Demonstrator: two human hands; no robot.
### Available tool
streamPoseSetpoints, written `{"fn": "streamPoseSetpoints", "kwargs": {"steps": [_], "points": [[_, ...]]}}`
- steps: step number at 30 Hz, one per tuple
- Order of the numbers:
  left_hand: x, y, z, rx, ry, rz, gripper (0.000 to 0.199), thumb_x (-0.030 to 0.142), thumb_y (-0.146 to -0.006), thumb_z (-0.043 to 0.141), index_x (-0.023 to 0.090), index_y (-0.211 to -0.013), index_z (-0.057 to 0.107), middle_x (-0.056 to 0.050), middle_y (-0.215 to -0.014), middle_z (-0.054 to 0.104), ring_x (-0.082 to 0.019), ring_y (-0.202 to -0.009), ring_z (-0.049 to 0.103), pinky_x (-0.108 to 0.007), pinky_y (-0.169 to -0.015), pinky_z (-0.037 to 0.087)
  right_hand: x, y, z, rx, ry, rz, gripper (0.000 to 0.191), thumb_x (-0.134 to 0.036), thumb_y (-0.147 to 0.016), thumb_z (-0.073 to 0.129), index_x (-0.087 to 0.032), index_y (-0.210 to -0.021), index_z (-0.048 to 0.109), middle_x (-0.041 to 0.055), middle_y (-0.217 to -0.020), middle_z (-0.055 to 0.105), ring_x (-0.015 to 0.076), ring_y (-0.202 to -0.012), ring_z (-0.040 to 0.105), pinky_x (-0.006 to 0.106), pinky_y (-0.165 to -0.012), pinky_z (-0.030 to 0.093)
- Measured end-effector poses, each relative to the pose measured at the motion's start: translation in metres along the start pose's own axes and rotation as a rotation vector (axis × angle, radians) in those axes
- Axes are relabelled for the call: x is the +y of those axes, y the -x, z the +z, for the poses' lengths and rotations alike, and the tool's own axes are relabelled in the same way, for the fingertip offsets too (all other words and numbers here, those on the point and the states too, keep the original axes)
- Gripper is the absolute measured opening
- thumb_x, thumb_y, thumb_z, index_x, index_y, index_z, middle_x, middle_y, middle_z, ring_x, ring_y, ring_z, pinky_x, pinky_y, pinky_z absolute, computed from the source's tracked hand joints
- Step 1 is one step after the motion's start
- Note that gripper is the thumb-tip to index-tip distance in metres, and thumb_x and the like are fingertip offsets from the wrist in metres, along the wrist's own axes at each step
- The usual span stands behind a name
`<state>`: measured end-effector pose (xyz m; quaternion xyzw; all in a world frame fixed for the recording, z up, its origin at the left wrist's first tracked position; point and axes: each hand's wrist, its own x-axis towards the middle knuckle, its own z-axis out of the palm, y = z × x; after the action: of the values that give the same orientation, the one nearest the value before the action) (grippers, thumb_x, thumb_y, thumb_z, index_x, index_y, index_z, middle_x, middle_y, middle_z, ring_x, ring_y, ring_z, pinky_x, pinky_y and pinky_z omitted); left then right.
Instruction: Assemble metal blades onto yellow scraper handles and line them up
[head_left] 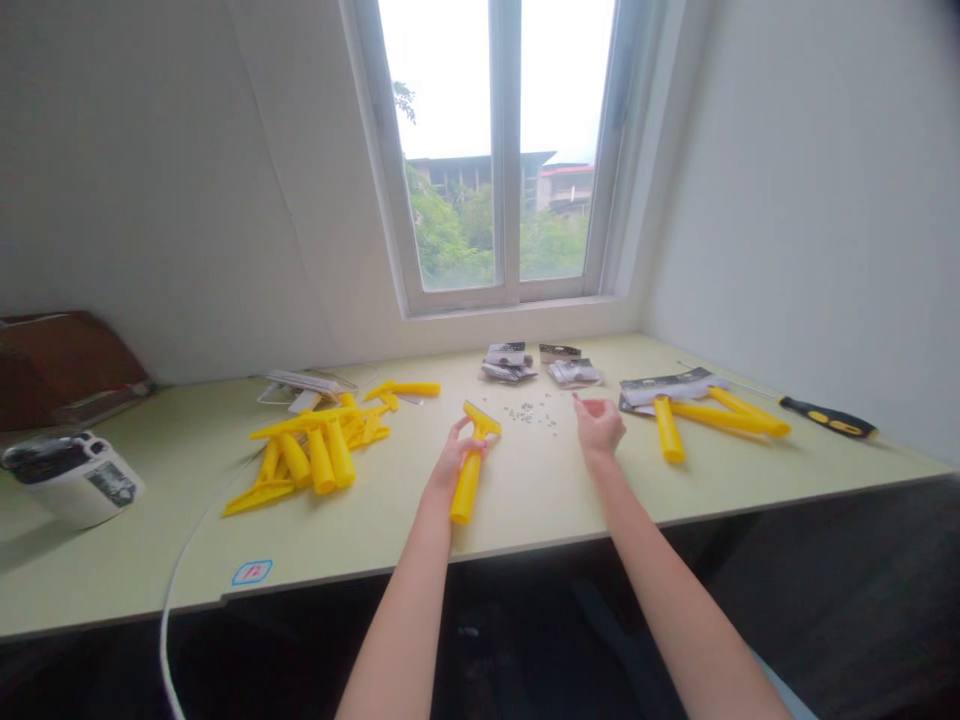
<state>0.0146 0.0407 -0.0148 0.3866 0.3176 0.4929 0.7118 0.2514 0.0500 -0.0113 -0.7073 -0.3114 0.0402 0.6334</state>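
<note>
My left hand point(450, 455) is wrapped round a yellow scraper point(467, 485), its wide flat head pointing away from me and its round handle toward the table's front edge. Thumb and fingers of my right hand point(598, 425) are pinched together just above the table; whatever they hold, if anything, is too small to make out. Between the two hands lies a scatter of tiny metal pieces, perhaps screws point(527, 412). To the left is a pile of yellow scraper parts point(319, 455), handles and heads mixed together.
Packets point(508, 362) and more packets point(576, 370) lie near the window. On the right are packaged yellow scrapers point(720, 415) and a black-and-yellow screwdriver point(829, 418). A white container point(71, 480), a brown box point(67, 365) and a white cable point(176, 590) are at the left.
</note>
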Motion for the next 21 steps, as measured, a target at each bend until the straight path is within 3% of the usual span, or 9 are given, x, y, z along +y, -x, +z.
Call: {"fn": "streamPoseSetpoints", "kwargs": {"steps": [4, 9, 14, 17, 21], "points": [[0.0, -0.001, -0.001, -0.008, 0.018, 0.001, 0.073, 0.002, -0.06, 0.054, 0.024, -0.126, 0.031, 0.001, -0.07, 0.057, -0.008, -0.053, 0.052, -0.017, -0.052, 0.038, 0.006, -0.001, -0.003, -0.082, 0.373, 0.105, 0.017, -0.029, -0.07, 0.054, -0.019, -0.081, 0.061, 0.0096, -0.079, 0.064, 0.0231, -0.075, 0.058, 0.032, -0.066, 0.041], [-0.001, -0.002, -0.002, -0.01, 0.044, -0.004, 0.072, 0.001, -0.06, 0.054, 0.023, -0.125, 0.032, 0.0, -0.073, 0.057, -0.008, -0.056, 0.054, -0.016, -0.054, 0.039, 0.005, 0.006, -0.001, -0.214, 0.651, -0.061, 0.017, -0.026, -0.074, 0.05, -0.02, -0.081, 0.064, 0.0102, -0.084, 0.062, 0.0257, -0.091, 0.052, 0.035, -0.074, 0.037], [-0.001, -0.002, -0.002, -0.025, 0.031, -0.003, 0.07, 0.002, -0.06, 0.054, 0.023, -0.124, 0.033, 0.0, -0.071, 0.056, -0.008, -0.055, 0.053, -0.017, -0.054, 0.04, 0.007, 0.006, 0.006, -0.247, 0.64, -0.303, 0.022, -0.019, -0.075, 0.046, -0.02, -0.08, 0.067, 0.0095, -0.096, 0.06, 0.0257, -0.095, 0.046, 0.038, -0.078, 0.034], [0.0, -0.001, -0.001, -0.025, 0.026, -0.009, 0.069, 0.003, -0.061, 0.055, 0.023, -0.124, 0.033, -0.001, -0.074, 0.057, -0.008, -0.056, 0.053, -0.017, -0.054, 0.04, 0.011, 0.005, 0.012, -0.337, 0.59, -0.48, 0.022, -0.019, -0.075, 0.047, -0.021, -0.082, 0.068, 0.0096, -0.099, 0.061, 0.0267, -0.095, 0.046, 0.04, -0.08, 0.032], [0.001, 0.001, 0.001, -0.022, 0.025, -0.011, 0.069, 0.003, -0.061, 0.055, 0.023, -0.123, 0.033, -0.001, -0.076, 0.057, -0.008, -0.056, 0.053, -0.018, -0.056, 0.04, 0.016, 0.005, 0.016, -0.442, 0.556, -0.535, 0.021, -0.017, -0.076, 0.049, -0.022, -0.08, 0.068, 0.0096, -0.091, 0.065, 0.0264, -0.091, 0.049, 0.043, -0.08, 0.03]]}}
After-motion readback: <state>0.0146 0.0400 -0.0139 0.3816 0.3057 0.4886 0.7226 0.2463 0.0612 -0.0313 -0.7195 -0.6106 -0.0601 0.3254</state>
